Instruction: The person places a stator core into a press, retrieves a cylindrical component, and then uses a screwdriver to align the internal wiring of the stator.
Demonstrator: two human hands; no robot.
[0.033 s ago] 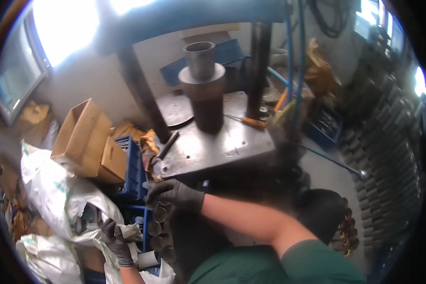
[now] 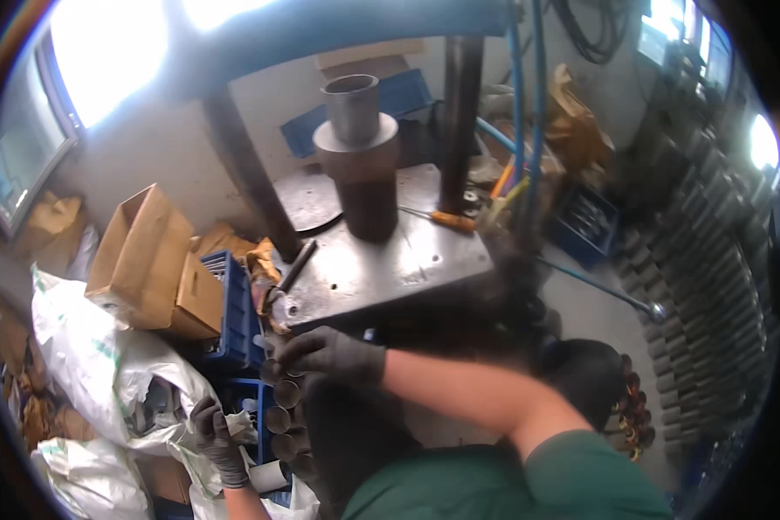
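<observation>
Left hand (image 2: pixel 217 435): beside white sack (image 2: pixel 108 368). Right hand (image 2: pixel 331 355): by grey tubes (image 2: pixel 285 395), clustered seemingly for easy reach. Both grips: I cannot tell.

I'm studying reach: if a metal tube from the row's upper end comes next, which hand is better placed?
Probably the right hand: it is close to the upper end of the row of metal tubes. The left hand is lower, beside the white bag.
</observation>
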